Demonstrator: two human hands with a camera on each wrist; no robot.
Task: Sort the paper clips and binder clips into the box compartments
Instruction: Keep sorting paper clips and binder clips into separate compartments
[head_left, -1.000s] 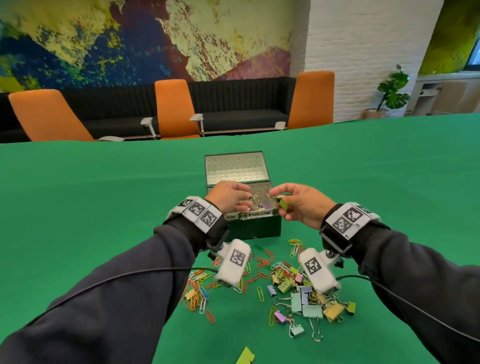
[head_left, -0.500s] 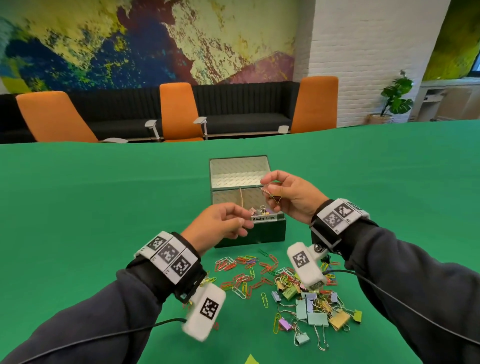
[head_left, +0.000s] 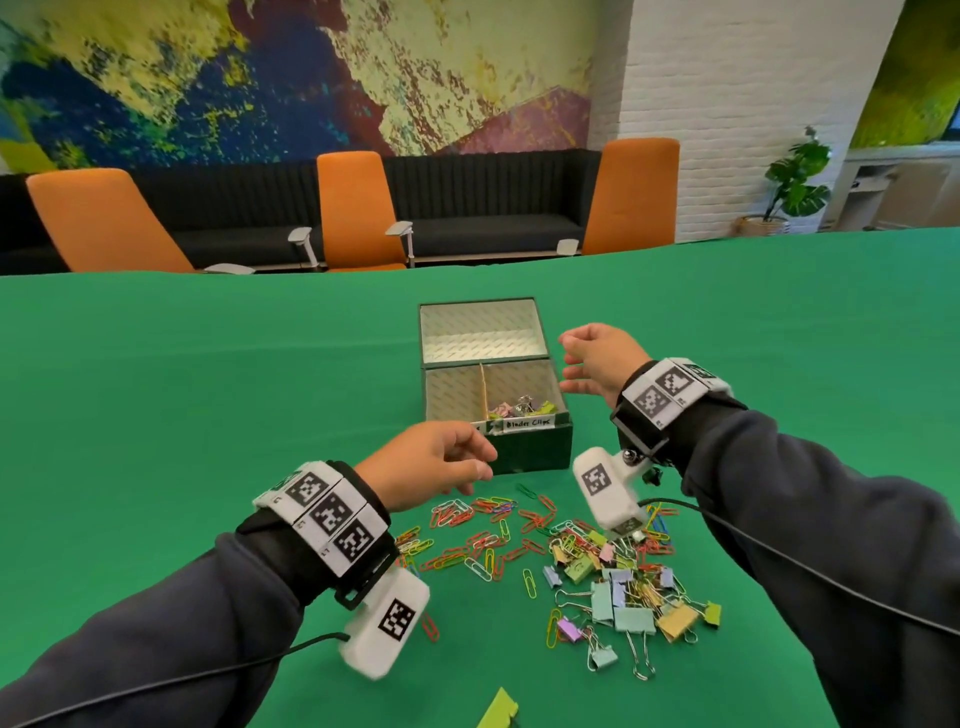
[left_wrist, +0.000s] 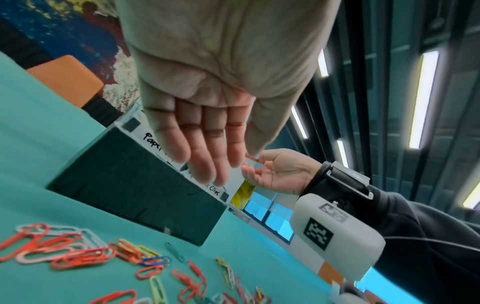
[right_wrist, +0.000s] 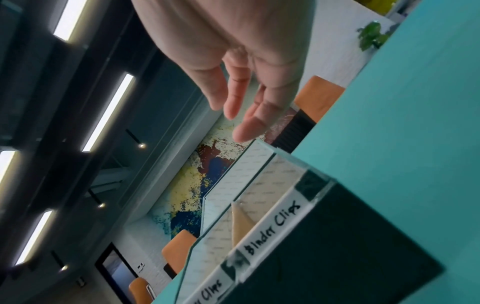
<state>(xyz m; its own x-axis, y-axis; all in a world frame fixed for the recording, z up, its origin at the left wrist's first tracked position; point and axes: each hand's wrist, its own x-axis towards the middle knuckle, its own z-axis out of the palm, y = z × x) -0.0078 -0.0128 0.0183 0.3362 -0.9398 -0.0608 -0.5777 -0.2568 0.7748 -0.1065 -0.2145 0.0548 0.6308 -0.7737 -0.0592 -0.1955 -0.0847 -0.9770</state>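
Note:
A dark green box (head_left: 530, 448) with its lid open stands mid-table, split by a divider. Its right compartment, labelled Binder Clips, holds several binder clips (head_left: 519, 405); what lies in the left one is hidden. Loose paper clips (head_left: 483, 535) lie in front of the box, and a heap of pastel binder clips (head_left: 623, 592) lies to their right. My left hand (head_left: 478, 462) hovers open and empty above the paper clips, near the box's front left corner. My right hand (head_left: 563, 364) hangs open and empty at the box's right edge.
A lone green binder clip (head_left: 498, 714) lies at the near edge of the green table (head_left: 208, 415). Cables trail from both wrist cameras. Orange chairs (head_left: 358, 208) and a dark sofa stand beyond the far edge.
My right hand let go of the binder clip it held over the box and moved right, fingers spread. My left hand drew back from the box toward the paper clips.

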